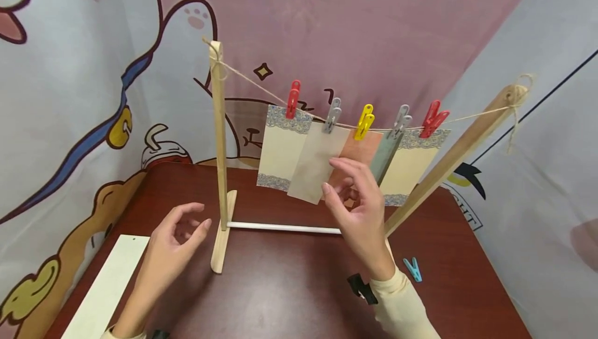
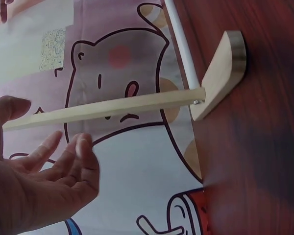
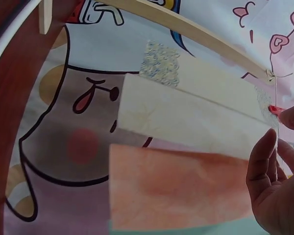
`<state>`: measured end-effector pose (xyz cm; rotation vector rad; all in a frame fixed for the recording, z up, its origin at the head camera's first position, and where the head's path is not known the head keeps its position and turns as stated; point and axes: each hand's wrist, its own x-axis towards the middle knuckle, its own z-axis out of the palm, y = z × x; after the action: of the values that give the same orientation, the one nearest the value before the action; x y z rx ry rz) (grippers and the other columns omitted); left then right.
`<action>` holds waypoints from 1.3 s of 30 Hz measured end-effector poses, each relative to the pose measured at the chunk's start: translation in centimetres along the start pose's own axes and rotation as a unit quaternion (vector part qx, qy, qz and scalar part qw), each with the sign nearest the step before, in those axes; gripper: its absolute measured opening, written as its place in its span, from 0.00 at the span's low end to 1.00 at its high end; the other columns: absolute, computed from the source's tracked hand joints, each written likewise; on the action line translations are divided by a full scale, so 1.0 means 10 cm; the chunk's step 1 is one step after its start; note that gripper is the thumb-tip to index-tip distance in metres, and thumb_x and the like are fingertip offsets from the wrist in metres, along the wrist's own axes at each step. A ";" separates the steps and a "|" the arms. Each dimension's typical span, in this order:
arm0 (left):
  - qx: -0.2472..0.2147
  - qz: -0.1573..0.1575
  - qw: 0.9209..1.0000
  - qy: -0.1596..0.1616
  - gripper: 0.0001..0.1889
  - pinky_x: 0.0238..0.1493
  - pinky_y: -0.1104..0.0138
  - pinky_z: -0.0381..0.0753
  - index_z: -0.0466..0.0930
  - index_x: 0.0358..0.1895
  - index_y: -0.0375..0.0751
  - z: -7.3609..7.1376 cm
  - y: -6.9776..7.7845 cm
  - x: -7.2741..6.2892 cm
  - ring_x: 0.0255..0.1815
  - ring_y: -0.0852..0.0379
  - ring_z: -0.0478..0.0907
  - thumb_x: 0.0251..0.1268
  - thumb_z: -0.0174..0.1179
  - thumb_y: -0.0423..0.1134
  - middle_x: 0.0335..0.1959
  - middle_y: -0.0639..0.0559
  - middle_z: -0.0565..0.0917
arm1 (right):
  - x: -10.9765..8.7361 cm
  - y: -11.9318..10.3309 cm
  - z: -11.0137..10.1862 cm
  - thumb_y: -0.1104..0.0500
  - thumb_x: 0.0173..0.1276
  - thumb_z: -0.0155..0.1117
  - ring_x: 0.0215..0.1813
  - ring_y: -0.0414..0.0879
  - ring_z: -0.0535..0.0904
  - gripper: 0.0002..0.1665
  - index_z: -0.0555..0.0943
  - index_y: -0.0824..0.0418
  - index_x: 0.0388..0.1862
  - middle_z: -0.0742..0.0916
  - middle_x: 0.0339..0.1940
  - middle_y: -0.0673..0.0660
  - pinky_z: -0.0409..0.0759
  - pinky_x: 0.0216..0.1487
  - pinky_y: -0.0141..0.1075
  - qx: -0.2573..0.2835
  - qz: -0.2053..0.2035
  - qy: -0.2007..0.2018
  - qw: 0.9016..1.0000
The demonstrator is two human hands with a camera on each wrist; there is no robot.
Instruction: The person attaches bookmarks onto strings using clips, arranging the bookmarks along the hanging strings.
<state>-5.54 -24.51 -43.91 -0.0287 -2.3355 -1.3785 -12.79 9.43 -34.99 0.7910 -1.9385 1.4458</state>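
Note:
Several cards hang from a twine line (image 1: 252,80) strung between two wooden posts. A patterned cream card (image 1: 280,147) hangs at the left under a red clothespin (image 1: 293,101). Beside it are a pale grey card (image 1: 317,157), an orange card (image 1: 357,147) under a yellow clothespin (image 1: 364,122), a grey-green card (image 1: 385,154) and another patterned card (image 1: 413,162). My right hand (image 1: 362,214) hovers before the orange card, fingers loosely bent, thumb apart, holding nothing. Left of the left post (image 1: 218,147), my left hand (image 1: 173,245) is raised, empty, its fingers relaxed.
A white rod (image 1: 280,227) joins the posts low down, above a wooden foot (image 1: 219,253). The right post (image 1: 450,160) appears to lean outward. On the dark red table lie a light blue clothespin (image 1: 413,270) and a long white strip (image 1: 107,287). Printed cloth hangs behind.

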 end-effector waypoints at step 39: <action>0.181 0.011 0.982 -0.043 0.22 0.54 0.40 0.67 0.85 0.56 0.33 -0.33 -0.59 -0.34 0.57 0.27 0.75 0.62 0.79 0.36 0.54 0.31 0.85 | -0.71 0.35 -0.62 0.76 0.71 0.70 0.42 0.40 0.82 0.18 0.86 0.72 0.59 0.86 0.45 0.63 0.76 0.35 0.24 -0.080 0.157 0.071 0.982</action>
<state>-2.67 -29.65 -48.70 -0.0041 -2.6148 -0.9393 -10.15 17.03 -41.06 0.3091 -2.1033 1.4555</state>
